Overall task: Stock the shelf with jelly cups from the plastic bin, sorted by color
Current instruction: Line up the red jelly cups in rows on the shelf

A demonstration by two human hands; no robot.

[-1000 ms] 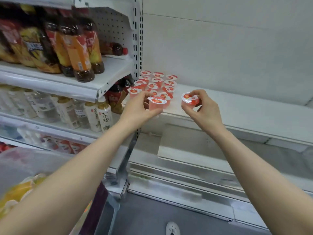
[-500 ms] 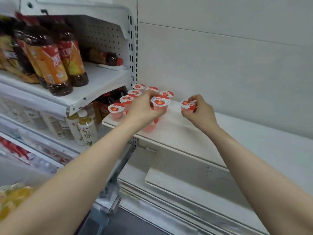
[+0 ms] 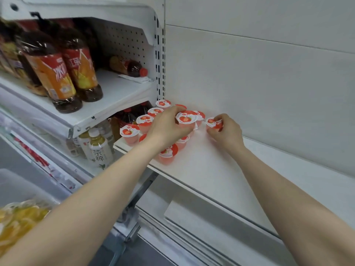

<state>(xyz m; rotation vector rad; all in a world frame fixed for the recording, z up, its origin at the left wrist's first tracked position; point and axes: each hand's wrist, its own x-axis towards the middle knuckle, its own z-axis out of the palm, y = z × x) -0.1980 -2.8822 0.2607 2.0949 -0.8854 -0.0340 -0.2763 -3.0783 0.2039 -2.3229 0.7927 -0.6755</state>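
Several pink jelly cups with red strawberry lids stand in rows at the left end of the white shelf. My left hand reaches over them and grips one pink cup above the rows. My right hand holds another pink cup low at the shelf, near the back wall, to the right of the group. One more cup stands near the shelf's front edge. The plastic bin at the lower left holds yellow jelly cups, blurred.
Large tea bottles stand on the upper left shelf, and one small bottle lies at its back. Small green-tea bottles fill the shelf below. A perforated upright divides the two bays. White shelf surface stretches to the right.
Both hands have carried their cups from the shelf's front edge toward the back wall. My right hand has lowered its cup to the shelf. The camera has moved closer.
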